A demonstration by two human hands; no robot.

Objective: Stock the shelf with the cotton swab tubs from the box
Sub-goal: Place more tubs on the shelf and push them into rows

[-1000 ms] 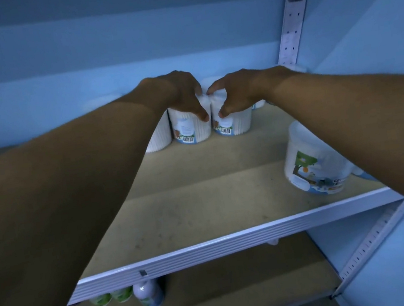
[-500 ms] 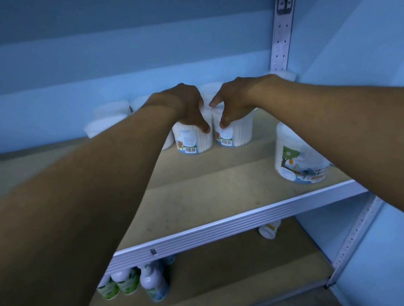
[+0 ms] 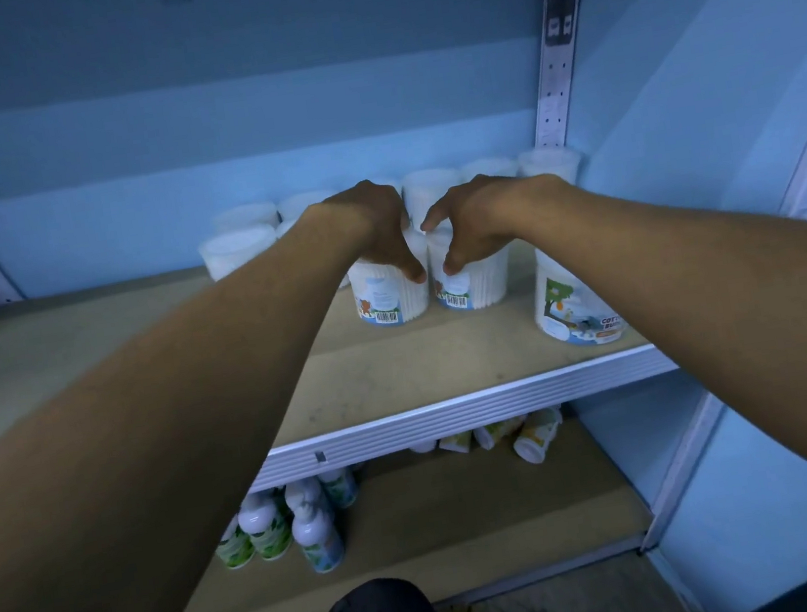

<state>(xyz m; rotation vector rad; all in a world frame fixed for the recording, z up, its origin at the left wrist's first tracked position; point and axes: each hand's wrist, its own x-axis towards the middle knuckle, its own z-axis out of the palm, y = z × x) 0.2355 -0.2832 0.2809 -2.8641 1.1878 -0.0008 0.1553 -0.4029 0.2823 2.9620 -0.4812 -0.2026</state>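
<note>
White swab tubs [image 3: 392, 297] side by side, gripped under both hands [image 3: 377, 229]

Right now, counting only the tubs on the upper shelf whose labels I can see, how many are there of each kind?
Small barcode tubs: 2
Large tree-label tub: 1
Total: 3
</note>
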